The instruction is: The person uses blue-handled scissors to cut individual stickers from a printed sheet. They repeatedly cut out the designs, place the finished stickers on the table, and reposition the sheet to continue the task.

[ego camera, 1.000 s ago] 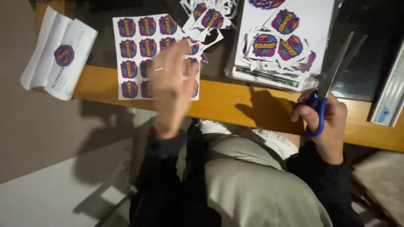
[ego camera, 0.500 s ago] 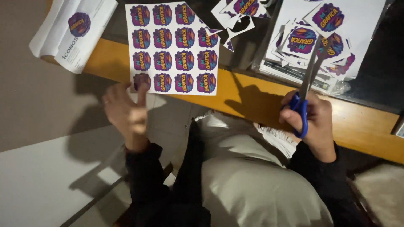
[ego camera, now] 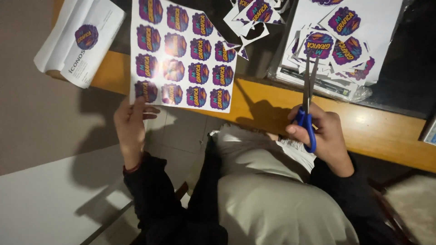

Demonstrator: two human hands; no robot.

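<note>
My left hand [ego camera: 131, 127] pinches the lower left corner of a white sticker sheet [ego camera: 181, 54] printed with rows of purple round stickers. The sheet lies over the wooden table edge [ego camera: 268, 106]. In my right hand [ego camera: 324, 136] I grip blue-handled scissors [ego camera: 308, 97], blades closed and pointing away from me. The blade tips reach a pile of cut-out purple stickers [ego camera: 338, 43] on a white sheet.
A folded white leaflet [ego camera: 81, 41] with one purple sticker lies at the table's left corner. Paper offcuts [ego camera: 252, 18] are scattered on the dark tabletop behind the sheet. My lap in light trousers [ego camera: 268, 190] is below the table edge.
My left hand dropped from on top of the sticker sheet to its lower left corner and took hold of it. The scissors swung from tilted right to pointing straight away.
</note>
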